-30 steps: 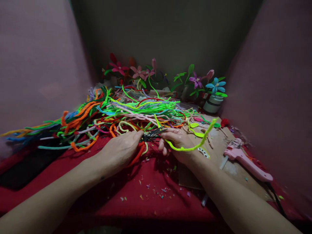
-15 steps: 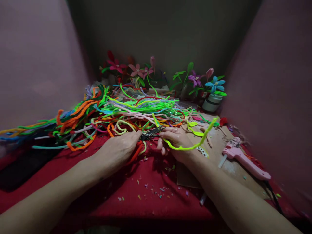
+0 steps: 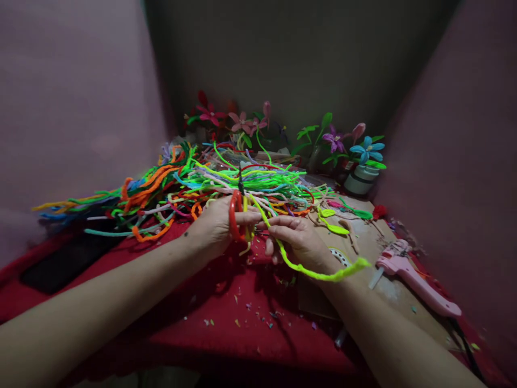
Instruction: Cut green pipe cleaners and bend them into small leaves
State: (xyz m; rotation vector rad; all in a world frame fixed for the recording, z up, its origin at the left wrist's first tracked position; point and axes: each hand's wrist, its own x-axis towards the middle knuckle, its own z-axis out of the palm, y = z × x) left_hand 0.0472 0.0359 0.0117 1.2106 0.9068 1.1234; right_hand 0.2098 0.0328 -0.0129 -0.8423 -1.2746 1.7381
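My left hand (image 3: pixel 212 223) is closed around red-handled scissors (image 3: pixel 233 215), a finger through the handle. Their dark blades point away from me, toward the pile. Close beside it, my right hand (image 3: pixel 301 240) pinches a bright yellow-green pipe cleaner (image 3: pixel 299 267). One end of the pipe cleaner rises between the hands, and the other curves over my right wrist. The left fingertips reach that upper stretch, but whether they grip it I cannot tell.
A tangled pile of colourful pipe cleaners (image 3: pixel 250 178) lies behind my hands. On the right, a pink glue gun (image 3: pixel 420 283) rests on cardboard (image 3: pixel 390 307). Pipe-cleaner flowers (image 3: pixel 367 151) stand at the back. A dark flat object (image 3: pixel 60 264) lies left, and scraps dot the red cloth (image 3: pixel 194 334).
The scissors have turned from pointing right, at my right hand, to pointing away from me. The pipe cleaner's loose end has dropped lower over my right wrist. The view has shifted slightly.
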